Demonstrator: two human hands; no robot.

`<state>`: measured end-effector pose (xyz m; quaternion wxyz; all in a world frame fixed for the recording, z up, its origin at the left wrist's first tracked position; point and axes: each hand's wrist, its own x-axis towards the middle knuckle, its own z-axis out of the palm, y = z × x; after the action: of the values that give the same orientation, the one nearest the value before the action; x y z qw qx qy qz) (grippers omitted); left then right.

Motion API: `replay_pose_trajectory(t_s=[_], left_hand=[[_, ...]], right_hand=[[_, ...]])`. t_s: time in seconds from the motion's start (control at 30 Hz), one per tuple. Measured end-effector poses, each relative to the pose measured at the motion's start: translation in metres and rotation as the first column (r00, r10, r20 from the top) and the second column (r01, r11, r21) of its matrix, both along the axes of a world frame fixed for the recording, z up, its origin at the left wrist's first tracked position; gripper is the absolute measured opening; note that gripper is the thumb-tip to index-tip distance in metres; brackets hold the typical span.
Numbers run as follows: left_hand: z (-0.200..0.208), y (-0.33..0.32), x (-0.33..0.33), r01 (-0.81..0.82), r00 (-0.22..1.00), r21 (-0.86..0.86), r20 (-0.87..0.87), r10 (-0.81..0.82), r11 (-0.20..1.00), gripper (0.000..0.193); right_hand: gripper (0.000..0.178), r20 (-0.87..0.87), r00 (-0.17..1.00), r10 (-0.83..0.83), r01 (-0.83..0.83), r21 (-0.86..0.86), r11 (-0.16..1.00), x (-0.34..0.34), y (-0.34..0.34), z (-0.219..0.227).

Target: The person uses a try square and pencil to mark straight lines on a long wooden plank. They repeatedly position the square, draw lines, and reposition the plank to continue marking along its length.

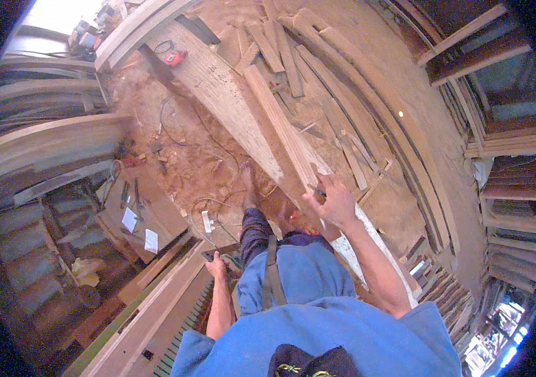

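My right hand [337, 201] is over the lower end of a long pale wooden plank [277, 119]. A short dark stick-like thing [317, 190] is held between its thumb and fingers; its exact kind is too small to tell. The plank lies along a white-speckled board [368, 235] that runs under my right forearm. Low at my left side, my left hand [216, 266] is closed at the end of a dark object [209, 256], mostly hidden, whose kind I cannot make out.
A red tape measure [175, 58] rests on another speckled board [217, 94]. Offcuts [268, 47] and long curved timbers [400, 119] lie on the sawdust-covered floor to the right. A white power strip [207, 221] with cords is near my bare foot [247, 179]. Stacked curved wood [54, 138] stands left.
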<state>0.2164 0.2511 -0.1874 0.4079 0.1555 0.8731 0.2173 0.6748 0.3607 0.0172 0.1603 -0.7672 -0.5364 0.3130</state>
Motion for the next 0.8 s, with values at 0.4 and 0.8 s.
replay_pose_trajectory(t_s=[0.4,0.8], left_hand=[[0.051,0.070,0.054,-0.259,0.961,0.252,-0.031,0.276,0.932,0.038],[0.163,0.117,0.118,-0.329,0.942,0.722,0.210,0.261,0.609,0.032]], right_hand=[[0.048,-0.836,0.496,-0.234,0.306,-0.084,0.948,0.032,-0.016,-0.030],[0.060,0.028,0.994,0.102,-0.105,0.253,0.962,-0.031,0.011,-0.028]])
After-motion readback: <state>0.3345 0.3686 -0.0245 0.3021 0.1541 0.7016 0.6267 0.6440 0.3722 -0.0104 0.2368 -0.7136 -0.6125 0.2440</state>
